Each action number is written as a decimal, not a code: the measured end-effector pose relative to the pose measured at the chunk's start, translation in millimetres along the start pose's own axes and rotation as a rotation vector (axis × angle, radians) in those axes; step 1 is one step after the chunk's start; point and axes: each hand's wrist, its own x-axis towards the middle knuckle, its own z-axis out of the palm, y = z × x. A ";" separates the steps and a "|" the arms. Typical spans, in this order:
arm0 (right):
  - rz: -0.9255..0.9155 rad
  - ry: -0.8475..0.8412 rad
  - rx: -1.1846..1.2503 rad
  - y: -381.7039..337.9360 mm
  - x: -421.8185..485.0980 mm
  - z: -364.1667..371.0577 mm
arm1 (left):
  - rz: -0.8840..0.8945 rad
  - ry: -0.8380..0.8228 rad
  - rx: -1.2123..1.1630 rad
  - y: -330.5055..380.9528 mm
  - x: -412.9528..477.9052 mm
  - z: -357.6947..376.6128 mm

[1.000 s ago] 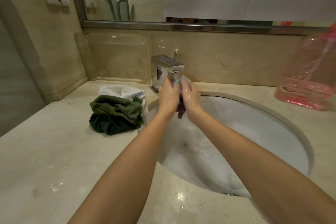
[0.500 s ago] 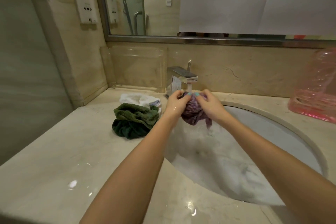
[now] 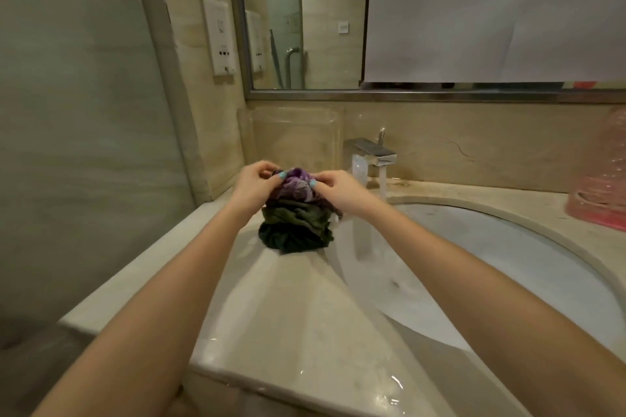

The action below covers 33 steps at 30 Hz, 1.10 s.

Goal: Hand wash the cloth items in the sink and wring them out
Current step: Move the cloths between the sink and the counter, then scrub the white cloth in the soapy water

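A bunched purple cloth (image 3: 295,183) is held just above a dark green cloth (image 3: 296,228) that lies in a heap on the counter left of the sink (image 3: 508,267). My left hand (image 3: 255,184) pinches the purple cloth's left side. My right hand (image 3: 338,191) pinches its right side. Both thumbs lie on top of the fabric. Foamy water fills the sink basin. The white cloth behind the green heap is hidden.
The chrome tap (image 3: 371,157) runs a stream of water into the basin. A pink plastic bottle (image 3: 603,176) stands at the right on the wet marble counter (image 3: 298,322). A clear tray (image 3: 294,135) leans on the back wall under the mirror (image 3: 305,17).
Both hands carried the purple cloth left, away from the tap and the basin, to just above the green heap. The camera view turned left and rose.
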 end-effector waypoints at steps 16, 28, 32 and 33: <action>0.242 0.002 -0.216 87.9 -80.4 -101.3 | 0.534 -0.401 0.505 64.9 -29.6 108.0; 0.813 -0.528 -0.621 197.4 -151.8 -124.1 | 0.139 -1.232 0.791 -7.5 -49.0 295.7; 0.742 -0.499 -0.600 203.4 -150.3 -119.3 | 0.232 -1.249 0.922 -11.7 -55.6 303.9; 0.719 -0.492 -0.558 203.5 -148.4 -119.0 | 0.211 -1.267 0.888 -11.1 -54.2 300.0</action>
